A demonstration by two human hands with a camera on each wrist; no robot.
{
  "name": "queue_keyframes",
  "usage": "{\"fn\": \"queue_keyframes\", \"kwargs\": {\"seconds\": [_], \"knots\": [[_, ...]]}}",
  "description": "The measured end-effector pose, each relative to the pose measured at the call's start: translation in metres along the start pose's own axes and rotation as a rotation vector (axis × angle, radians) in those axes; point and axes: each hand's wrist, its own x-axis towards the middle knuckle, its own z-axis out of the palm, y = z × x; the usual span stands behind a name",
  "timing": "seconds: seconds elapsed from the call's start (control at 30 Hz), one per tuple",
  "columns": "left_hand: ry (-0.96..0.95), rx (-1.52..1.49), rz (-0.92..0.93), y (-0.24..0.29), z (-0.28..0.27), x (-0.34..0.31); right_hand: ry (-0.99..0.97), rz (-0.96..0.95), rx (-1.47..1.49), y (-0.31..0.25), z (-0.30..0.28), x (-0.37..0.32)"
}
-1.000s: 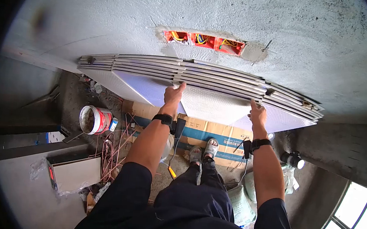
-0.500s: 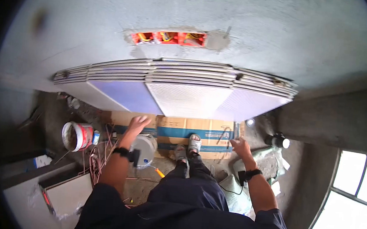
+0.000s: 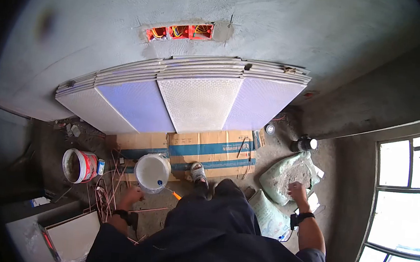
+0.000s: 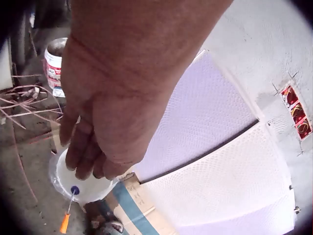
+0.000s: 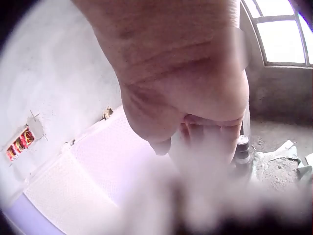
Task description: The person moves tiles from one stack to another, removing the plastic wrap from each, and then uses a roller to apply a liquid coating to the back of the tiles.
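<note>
My left hand (image 3: 134, 195) hangs beside a white bucket (image 3: 142, 175), holding nothing. In the left wrist view its fingers (image 4: 82, 155) bend loosely and overlap the bucket in that view. A thin tool with an orange handle (image 3: 176, 196) and a blue end lies over the bucket's rim. On the other side, my right hand (image 3: 298, 192) hangs over a green sack (image 3: 276, 179) of grey powder, its fingers loosely curled with nothing in them. Several textured white and pale purple panels (image 3: 197, 102) lean in a stack against the wall, apart from both hands.
Flattened cardboard (image 3: 208, 148) covers the floor before the panels. A red and white bucket (image 3: 82, 166) and tangled thin pipes (image 3: 107, 194) lie left. Another sack (image 3: 270, 217) stands right, near a black cylindrical thing (image 3: 303, 143). Red wall boxes (image 3: 178, 31) hold wires.
Both hands have let go of the panel stack's top edge and dropped back to either side of the body. The panels remain leaning, and the view has shifted, showing the bucket and sacks more fully.
</note>
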Motion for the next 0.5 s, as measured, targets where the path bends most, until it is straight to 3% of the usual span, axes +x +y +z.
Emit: {"fn": "queue_keyframes", "kwargs": {"seconds": [0.13, 0.17, 0.23, 0.37, 0.5], "knots": [[0.097, -0.165, 0.026, 0.007, 0.041, -0.064, -0.184, -0.256, -0.299, -0.001, 0.048, -0.028], [0.138, -0.199, 0.026, -0.006, 0.055, -0.076, -0.182, -0.266, -0.293, -0.023, 0.046, -0.047], [0.184, -0.227, 0.024, -0.046, 0.087, -0.097, -0.359, -0.385, -0.333, -0.051, 0.044, -0.085], [0.101, -0.177, -0.066, -0.117, 0.144, -0.147, -0.415, -0.470, -0.233, -0.001, 0.076, -0.117], [-0.026, 0.034, -0.099, -0.151, 0.185, -0.215, -0.388, -0.303, -0.222, 0.061, 0.086, -0.178]]}}
